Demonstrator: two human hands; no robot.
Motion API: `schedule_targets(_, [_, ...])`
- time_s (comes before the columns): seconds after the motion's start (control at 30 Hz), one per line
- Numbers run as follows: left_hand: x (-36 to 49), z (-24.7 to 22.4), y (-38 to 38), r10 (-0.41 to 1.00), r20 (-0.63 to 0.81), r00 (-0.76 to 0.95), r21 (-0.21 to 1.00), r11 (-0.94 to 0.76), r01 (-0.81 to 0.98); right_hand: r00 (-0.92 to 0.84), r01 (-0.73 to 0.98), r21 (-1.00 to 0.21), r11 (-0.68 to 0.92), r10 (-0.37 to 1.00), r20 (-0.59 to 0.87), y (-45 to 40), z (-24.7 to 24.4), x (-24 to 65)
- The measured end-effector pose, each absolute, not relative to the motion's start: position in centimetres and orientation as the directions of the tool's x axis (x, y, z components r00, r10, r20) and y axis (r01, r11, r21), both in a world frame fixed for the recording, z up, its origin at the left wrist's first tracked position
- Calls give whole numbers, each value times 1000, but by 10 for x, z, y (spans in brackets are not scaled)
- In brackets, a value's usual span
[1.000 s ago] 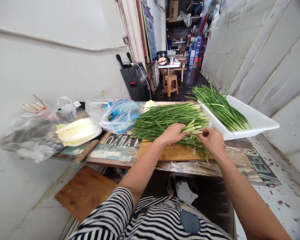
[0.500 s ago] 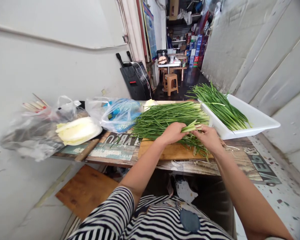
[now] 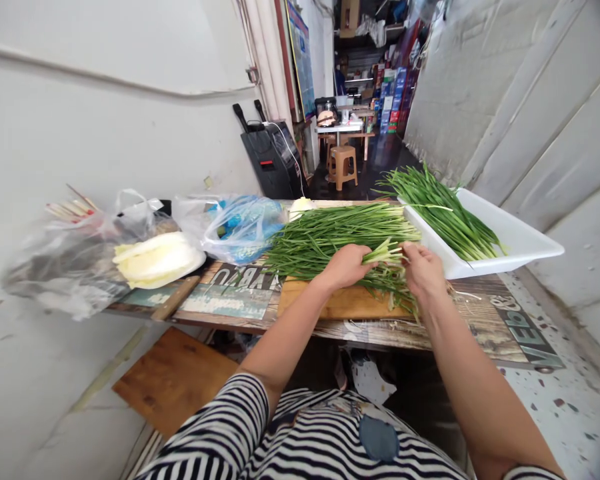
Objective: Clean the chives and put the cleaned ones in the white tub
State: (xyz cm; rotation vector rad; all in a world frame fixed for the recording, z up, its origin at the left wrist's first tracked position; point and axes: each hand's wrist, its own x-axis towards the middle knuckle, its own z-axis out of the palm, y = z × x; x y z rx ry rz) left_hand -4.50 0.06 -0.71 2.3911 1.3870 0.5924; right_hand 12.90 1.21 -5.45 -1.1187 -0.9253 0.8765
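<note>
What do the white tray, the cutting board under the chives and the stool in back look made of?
White tray: likely plastic, smooth with a soft sheen and one even colour.
Cutting board: looks like wood, warm brown; its finish is unclear.
Stool: probably moulded plastic, uniformly tan with no visible joints, though it is distant.

We see a smooth, satiny wooden cutting board (image 3: 330, 303) on a table (image 3: 480, 333) with a wood-grain surface, beside a smooth white plastic tray (image 3: 535, 243). We also see thin, crinkled, glossy clear plastic bags (image 3: 65, 267).
</note>
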Motion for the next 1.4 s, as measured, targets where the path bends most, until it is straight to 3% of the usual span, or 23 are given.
schedule_targets(0.07, [-47,-8,-1,877,193,441,479,-476,738,385,70,-976,208,896,219,9,-50,146])
schedule_targets(0.17, [-47,-10,0,875,214,434,497,-480,723,274,405,-879,252,884,379,0,-45,163])
schedule_targets(0.23, [-46,-12,1,875,238,422,498,-483,720,234,480,-833,276,875,425,-7,-45,165])
schedule_targets(0.33, [-45,-15,2,866,282,414,496,-500,709,223,355,-921,160,942,250,-13,-45,156])
schedule_targets(0.43, [-45,-17,2,855,316,411,510,-518,686,167,74,-997,2,986,14,-15,-46,142])
schedule_targets(0.53, [-46,-18,1,855,324,406,524,-519,676,94,-169,-986,-4,995,-21,-15,-45,134])
schedule_targets(0.63, [-47,-16,0,858,311,409,545,-513,663,64,-236,-971,26,998,12,-16,-46,133])
schedule_targets(0.73, [-49,-13,1,867,271,418,621,-489,612,67,-174,-981,83,995,72,-17,-47,136])
schedule_targets(0.83, [-53,-11,3,870,211,445,705,-451,547,193,79,-982,171,964,183,-16,-47,142])
schedule_targets(0.93, [-55,-9,3,875,198,442,726,-434,534,239,327,-933,150,942,236,-14,-46,149])
schedule_targets(1.03, [-54,-8,2,877,233,420,676,-457,578,133,449,-881,148,964,230,-12,-46,157])
schedule_targets(1.17, [-51,-7,-2,856,274,439,585,-511,630,-48,479,-790,382,910,411,-13,-46,162])
schedule_targets(1.4, [-52,-5,-4,812,304,499,470,-583,662,-225,597,-618,510,847,482,-20,-22,163])
